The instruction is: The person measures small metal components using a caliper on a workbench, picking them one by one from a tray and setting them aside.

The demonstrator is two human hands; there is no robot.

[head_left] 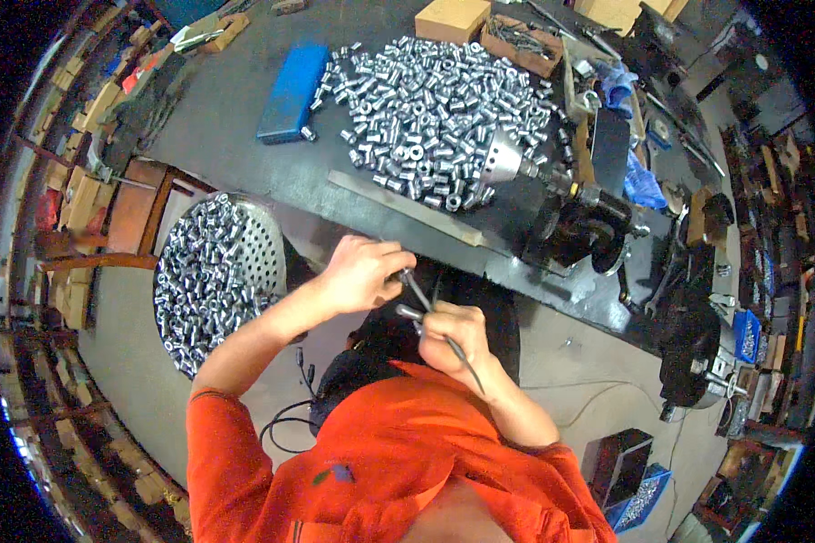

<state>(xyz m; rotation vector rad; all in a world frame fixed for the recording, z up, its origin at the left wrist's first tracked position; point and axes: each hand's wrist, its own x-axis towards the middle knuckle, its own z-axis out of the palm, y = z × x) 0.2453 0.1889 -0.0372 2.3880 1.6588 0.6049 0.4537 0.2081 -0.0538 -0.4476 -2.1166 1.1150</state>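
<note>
My left hand (364,275) is closed, its fingertips pinching a small silvery metal sleeve, mostly hidden by the fingers. My right hand (456,337) wraps round a slender, dark, pointed hand tool (465,360). One end of this tool reaches up to the sleeve in my left fingers; the other tapers toward my right forearm. Another small metal sleeve (408,312) sticks out by my right fingertips. Both hands are held in front of my body, just off the near edge of the dark workbench (222,136).
A large heap of metal sleeves (435,109) covers the bench, beside a blue box (294,93). At left, a perforated round metal pan (264,249) holds many more. A black clamp-like machine (584,226) stands right. Cables (285,421) lie below left.
</note>
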